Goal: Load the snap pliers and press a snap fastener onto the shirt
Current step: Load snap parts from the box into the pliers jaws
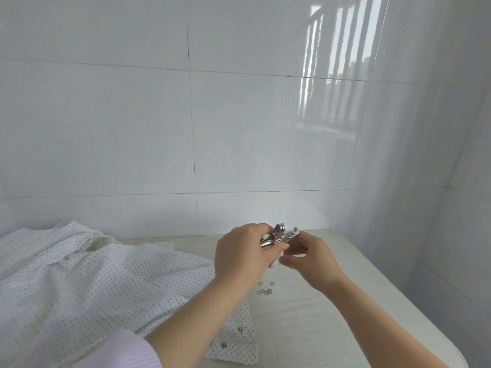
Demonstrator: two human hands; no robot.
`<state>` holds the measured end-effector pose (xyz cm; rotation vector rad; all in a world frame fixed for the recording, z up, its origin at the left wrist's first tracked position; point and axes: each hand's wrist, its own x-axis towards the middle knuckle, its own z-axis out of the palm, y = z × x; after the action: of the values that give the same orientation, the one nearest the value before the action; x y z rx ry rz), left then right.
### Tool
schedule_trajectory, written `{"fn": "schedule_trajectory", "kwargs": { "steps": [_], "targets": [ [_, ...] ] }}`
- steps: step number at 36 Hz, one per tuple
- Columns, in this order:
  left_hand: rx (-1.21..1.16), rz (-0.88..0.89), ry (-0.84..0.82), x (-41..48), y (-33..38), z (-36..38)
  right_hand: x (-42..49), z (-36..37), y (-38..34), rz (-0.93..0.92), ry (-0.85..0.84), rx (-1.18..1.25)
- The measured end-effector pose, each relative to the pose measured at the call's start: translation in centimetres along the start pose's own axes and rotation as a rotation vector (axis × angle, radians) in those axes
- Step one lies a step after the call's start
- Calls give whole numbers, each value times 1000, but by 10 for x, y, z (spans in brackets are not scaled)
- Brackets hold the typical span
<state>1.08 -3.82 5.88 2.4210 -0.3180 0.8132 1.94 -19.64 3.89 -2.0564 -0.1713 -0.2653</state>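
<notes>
Silver snap pliers (279, 235) with white jaw pads are held up above the table, their jaws pointing away from me. My left hand (243, 257) is closed around the handles. My right hand (308, 257) pinches at the pliers just under the jaws; what its fingertips hold is too small to tell. A white shirt with small dark dots (87, 282) lies spread over the left of the table, with two snaps (231, 337) set in its near edge. A small heap of loose metal snap parts (265, 289) lies on the table below my hands.
The pale wood-grain table (332, 314) has a rounded edge running along the right. A glossy white tiled wall stands close behind it and at the right. A pink striped sleeve (125, 351) covers my left forearm.
</notes>
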Motion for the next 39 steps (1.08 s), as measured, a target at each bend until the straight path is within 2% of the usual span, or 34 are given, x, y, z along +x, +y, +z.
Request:
{"fn": "schedule_trajectory", "kwargs": {
  "steps": [4, 8, 11, 13, 18, 21, 29, 39],
  "targets": [
    [78, -44, -49, 15, -7, -9, 1, 4, 15, -13, 9, -261],
    [206, -59, -110, 29, -15, -17, -6, 23, 28, -81, -169, -552],
    [316, -37, -171, 37, -20, -20, -7, 41, 38, -115, -250, -625],
    [371, -25, -228, 40, -23, -21, -6, 49, 44, -112, -236, -616],
    [489, 37, -346, 39, -34, -15, 6, 36, 68, 3, -35, -645],
    [475, 72, -377, 35, -40, -5, 17, 21, 83, 63, -48, -752],
    [408, 176, -236, 22, -53, 20, 39, 4, 101, 158, -153, -860],
    [364, 168, -204, 23, -60, 29, 57, 4, 105, 19, -137, -917]
  ]
}}
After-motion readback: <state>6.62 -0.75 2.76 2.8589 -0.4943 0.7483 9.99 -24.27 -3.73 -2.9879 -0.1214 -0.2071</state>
